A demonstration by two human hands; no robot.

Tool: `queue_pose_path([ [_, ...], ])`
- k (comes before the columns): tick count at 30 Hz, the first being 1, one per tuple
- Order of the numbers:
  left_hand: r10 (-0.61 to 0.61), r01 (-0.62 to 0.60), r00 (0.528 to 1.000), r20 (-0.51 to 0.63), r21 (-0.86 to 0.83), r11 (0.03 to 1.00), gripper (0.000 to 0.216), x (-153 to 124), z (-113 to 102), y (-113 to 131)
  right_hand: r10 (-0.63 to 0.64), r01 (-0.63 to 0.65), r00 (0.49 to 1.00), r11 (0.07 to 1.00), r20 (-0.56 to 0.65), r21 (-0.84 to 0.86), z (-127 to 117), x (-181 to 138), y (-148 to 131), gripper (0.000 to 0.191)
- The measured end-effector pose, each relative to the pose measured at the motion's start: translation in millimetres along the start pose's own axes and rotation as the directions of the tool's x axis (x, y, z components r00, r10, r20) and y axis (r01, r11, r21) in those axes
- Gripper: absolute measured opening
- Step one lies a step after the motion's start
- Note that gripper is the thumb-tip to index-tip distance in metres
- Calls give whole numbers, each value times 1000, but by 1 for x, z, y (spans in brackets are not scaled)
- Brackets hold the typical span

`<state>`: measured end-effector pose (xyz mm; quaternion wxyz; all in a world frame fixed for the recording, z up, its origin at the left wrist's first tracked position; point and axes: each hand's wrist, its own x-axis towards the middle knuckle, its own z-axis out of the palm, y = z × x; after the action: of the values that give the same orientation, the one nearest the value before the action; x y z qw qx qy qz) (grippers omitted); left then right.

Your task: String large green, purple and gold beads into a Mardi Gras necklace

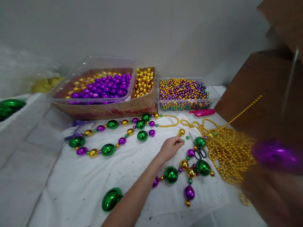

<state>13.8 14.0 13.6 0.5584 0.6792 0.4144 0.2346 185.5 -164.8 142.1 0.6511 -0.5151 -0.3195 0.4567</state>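
Note:
My left hand (170,148) reaches over the white cloth (94,176), thumb and fingers pinched at a small green bead (183,141). Just beyond lie a gold bead (181,132) and another small green bead (187,137). At the right edge, my right hand (276,192) is smeared by motion, with a large shiny purple bead (276,155) at its fingers. Black-handled scissors (200,154) rest beside a branching string of large green, purple and gold beads (170,174). A long bead necklace (108,149) is looped on the left of the cloth.
A cardboard box (106,110) with a clear tray of purple and gold beads stands behind. To its right are a clear bin of small mixed beads (184,91) and a pink object (204,113). Gold bead strands (232,154) are heaped near a large carton (248,82).

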Motion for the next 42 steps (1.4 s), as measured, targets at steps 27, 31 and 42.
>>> queue_pose_path([
  [27, -275, 50, 958, -80, -899, 434, 14, -20, -14, -16, 369, -366, 928, 867, -58, -338, -4, 0, 121, 39],
  [31, -273, 41, 958, -90, -898, 438, 15, -23, -14, -17, 371, -355, 928, 861, -28, -365, -7, 0, 124, 40],
  [42, -246, 47, 966, -75, -889, 455, 16, -29, -6, -14, 366, -342, 931, 869, -1, -359, -7, 2, 130, 37],
])
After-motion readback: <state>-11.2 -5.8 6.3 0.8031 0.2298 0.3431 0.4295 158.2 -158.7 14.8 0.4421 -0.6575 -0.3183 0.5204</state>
